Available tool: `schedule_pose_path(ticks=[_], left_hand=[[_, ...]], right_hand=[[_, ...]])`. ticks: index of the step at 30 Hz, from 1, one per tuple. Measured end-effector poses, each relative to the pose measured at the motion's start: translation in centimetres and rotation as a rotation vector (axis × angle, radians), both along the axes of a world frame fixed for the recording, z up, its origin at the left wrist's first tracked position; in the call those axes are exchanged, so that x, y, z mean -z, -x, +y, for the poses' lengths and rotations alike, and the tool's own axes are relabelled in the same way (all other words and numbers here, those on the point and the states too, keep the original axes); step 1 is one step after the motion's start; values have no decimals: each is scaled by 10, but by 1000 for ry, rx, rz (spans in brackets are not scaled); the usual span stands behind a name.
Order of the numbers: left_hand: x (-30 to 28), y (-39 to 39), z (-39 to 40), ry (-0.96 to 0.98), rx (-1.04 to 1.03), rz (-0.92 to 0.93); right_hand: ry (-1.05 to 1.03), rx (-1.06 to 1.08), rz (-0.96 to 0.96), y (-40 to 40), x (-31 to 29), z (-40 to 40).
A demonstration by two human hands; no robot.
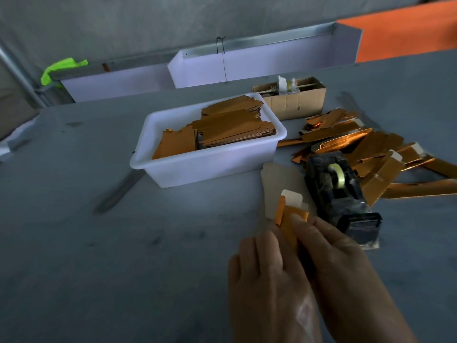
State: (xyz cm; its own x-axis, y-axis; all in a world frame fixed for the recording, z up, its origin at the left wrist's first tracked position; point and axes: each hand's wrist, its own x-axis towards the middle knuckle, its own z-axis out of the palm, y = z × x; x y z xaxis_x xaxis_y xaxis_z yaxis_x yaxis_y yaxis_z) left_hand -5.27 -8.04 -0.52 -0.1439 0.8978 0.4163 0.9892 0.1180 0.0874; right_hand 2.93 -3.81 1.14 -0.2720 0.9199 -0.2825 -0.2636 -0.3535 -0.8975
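We mark the gold carton as the thing in hand. It sits between the two hands and sticks out past the fingertips on the far side, away from the person. Its near end is hidden between the hands. Its white tab stands up at the far end, and a narrow gold flap hangs open along the left edge. We cannot tell whether the carton touches the counter.

The left hand has its back toward the camera, fingers curled in, gripping the carton's left side. The right hand comes in from the lower right and is clamped on the carton's right side, with one fingertip pressed on the gold face. The hands meet along the carton, and both forearms run off the bottom edge of the frame.

Around it:
- A black tape dispenser sits just right of the carton, close to the right hand, with a roll of clear tape in it.
- A pale flat card lies on the counter beyond the carton, partly behind it.
- A white tub stands farther back to the left and holds stacks of flat gold blanks.
- A loose pile of gold cartons spreads to the right, behind the dispenser.
- A cardboard box stands behind the tub.
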Motion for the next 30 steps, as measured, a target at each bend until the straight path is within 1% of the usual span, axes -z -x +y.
schedule_pose_path(ticks=[1, 4, 5, 6, 7, 8, 9, 10, 12, 14, 15, 16, 17, 18, 20, 22, 23, 24, 26, 28, 30], left_hand=[[3, -4, 0, -3, -12, -13], [11, -10, -3, -129, 13, -78], [13, -9, -4, -152, 40, -158], [13, -5, -6, -160, 68, -274], [13, -1, -8, -183, 82, -457], [9, 3, -8, -203, 50, -682], [6, 7, -8, -163, -12, -905], [2, 11, -9, -65, -51, -1083], [-4, 20, -6, 104, -68, -1285], [-9, 25, -3, 171, -82, -1473], [-11, 26, -1, 191, -79, -1535], [-11, 25, 0, 204, -79, -1558], [-12, 24, 1, 202, -67, -1532], [-12, 23, 3, 189, -46, -1493], [-15, 20, 6, 143, -9, -1450], [-20, 17, 12, 96, 12, -1493], [-22, 16, 16, 86, 6, -1540], [-23, 15, 19, 87, 2, -1599], [-26, 13, 26, 111, 8, -1705], [-27, 10, 33, 141, 9, -1726], [-27, 6, 38, 143, 5, -1716]], right_hand=[[-7, -5, -22, 0, 0, -1], [-62, 25, -66, -1, 4, -1], [-75, 45, -66, -1, 6, 0], [-71, 56, -53, -2, 8, 0], [-62, 55, -31, -2, 9, 1], [-58, 48, -9, -2, 9, 1], [-71, 40, 4, -1, 10, 0], [-92, 39, 9, 0, 10, 0], [-121, 50, -14, 1, 13, -2], [-136, 58, -56, 1, 16, -1], [-150, 67, -86, 0, 16, -1], [-168, 73, -127, 0, 15, -1], [-210, 79, -188, -2, 13, 0], [-297, 92, -285, -4, 10, 0], [-541, 175, -530, -13, 3, 3], [-706, 299, -765, -31, -3, 12], [-730, 345, -842, -41, -4, 18], [-708, 369, -884, -52, -3, 25], [-574, 342, -907, -68, 3, 37], [-464, 262, -881, -74, 11, 43], [-424, 228, -829, -74, 15, 43]])
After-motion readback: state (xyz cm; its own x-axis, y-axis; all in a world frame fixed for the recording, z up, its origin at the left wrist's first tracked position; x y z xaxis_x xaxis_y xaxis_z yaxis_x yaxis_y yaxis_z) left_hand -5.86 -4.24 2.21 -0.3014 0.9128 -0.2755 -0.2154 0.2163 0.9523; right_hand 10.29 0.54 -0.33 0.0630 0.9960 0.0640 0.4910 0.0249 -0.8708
